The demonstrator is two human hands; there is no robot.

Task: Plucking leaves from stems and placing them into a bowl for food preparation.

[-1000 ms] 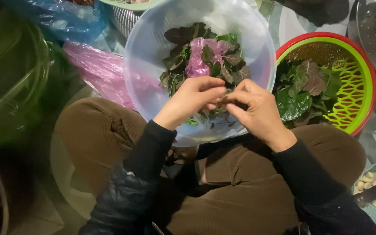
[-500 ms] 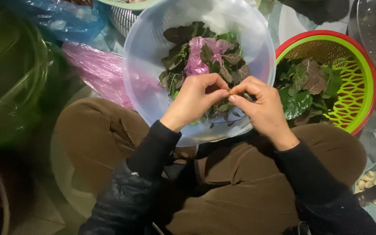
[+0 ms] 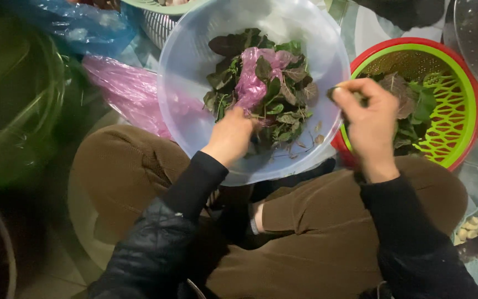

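Reaching left hand (image 3: 232, 133) into bowl (image 3: 183, 111); right hand (image 3: 367, 113) over rim.

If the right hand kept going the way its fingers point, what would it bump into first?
The right hand points up and left, pinching something small and dark. Going straight on, it would probably first meet the rim of the clear round plastic bowl, then the pile of dark green and purple leaves. Height above the rim is hard to judge.

Black long sleeves, L one (image 3: 156, 243) quilted/puffy w/ knit cuff; brown corduroy trousers (image 3: 305, 232); bare hands.
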